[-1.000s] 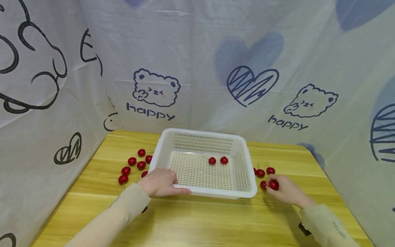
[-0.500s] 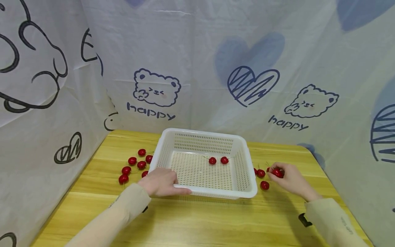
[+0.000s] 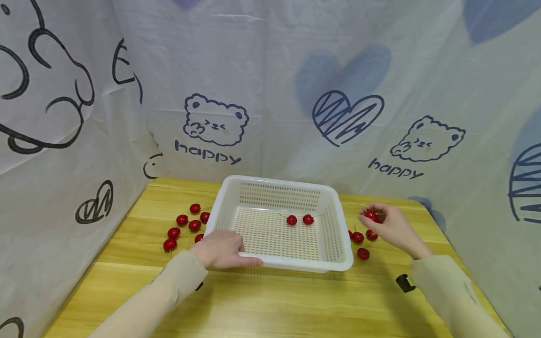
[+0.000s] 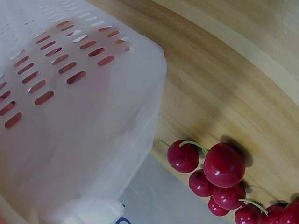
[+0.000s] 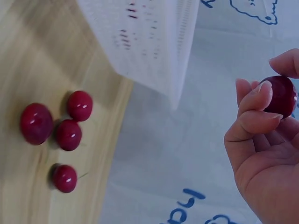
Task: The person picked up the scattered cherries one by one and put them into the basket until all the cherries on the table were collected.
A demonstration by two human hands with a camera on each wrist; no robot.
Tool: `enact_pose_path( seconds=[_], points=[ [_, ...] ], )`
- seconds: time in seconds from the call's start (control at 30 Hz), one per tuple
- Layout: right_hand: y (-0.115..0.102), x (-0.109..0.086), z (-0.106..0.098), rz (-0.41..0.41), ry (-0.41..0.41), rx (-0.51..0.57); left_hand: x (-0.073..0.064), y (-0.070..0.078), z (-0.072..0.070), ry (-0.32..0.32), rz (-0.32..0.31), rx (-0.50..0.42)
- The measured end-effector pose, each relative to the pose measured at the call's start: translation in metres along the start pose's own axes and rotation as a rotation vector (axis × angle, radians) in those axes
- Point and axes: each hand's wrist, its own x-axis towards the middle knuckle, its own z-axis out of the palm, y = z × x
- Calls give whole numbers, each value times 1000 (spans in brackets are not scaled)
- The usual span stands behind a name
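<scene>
A white plastic basket point(image 3: 291, 263) with slotted walls stands mid-table, two cherries point(image 3: 308, 219) lying on its floor. My left hand point(image 3: 221, 249) grips its near left corner, thumb along the front rim and fingers over the edge. Right of the basket, my right hand point(image 3: 390, 227) holds a red cherry point(image 5: 280, 97) raised above the table, pinched between thumb and curled fingers in the right wrist view. Beneath that hand several more cherries point(image 3: 363, 254) lie on the wood.
Left of the basket lies a group of several cherries point(image 3: 182, 220), some with green stems; the left wrist view shows these cherries point(image 4: 224, 164) near the basket wall. A printed white cloth point(image 3: 279, 117) hangs behind and beside the wooden table point(image 3: 270, 305).
My right hand has lifted a cherry off the right-hand group and moved up and away toward the table's back. The left hand keeps its grip on the basket, which stays put.
</scene>
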Motion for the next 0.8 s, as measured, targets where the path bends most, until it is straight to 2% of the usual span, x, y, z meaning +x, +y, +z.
enact_pose_path(
  seconds=[0.23,0.4,0.8],
  points=[
    [-16,13,3,4,-29,6,0,1,-1,2,1,-2],
    [-27,24,8,19,-31,52,0,1,0,-2,1,-5],
    [-52,63,21,-1,-17,161,0,-1,0,1,-6,-7]
  ],
)
